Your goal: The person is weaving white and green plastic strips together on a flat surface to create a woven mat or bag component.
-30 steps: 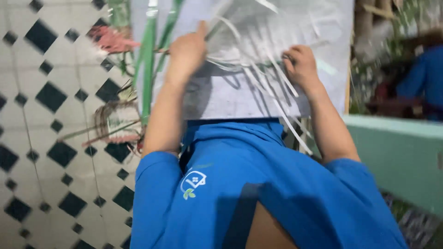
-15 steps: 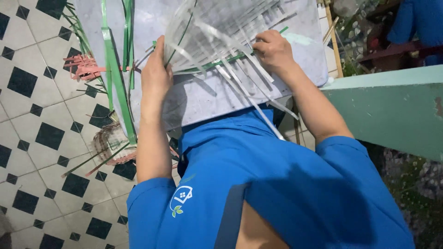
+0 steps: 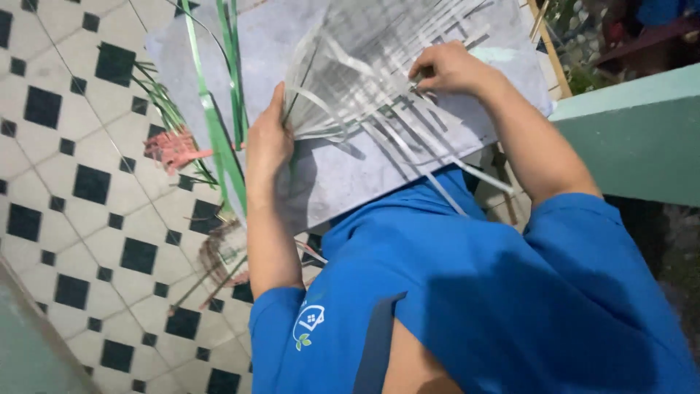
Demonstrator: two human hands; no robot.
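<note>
A grey flat board (image 3: 328,175) lies over a white floor with black diamond tiles (image 3: 80,182), beside a green low wall (image 3: 627,138). The left hand (image 3: 268,142) grasps the edge of a mat of pale woven plastic strips (image 3: 364,73); the right hand (image 3: 448,69) pinches one strip.

A white tiled floor (image 3: 65,182) with black diamond insets — a small pink plastic scrap (image 3: 171,148) lies on it; a teal-green painted wall (image 3: 627,138) stands right.
</note>
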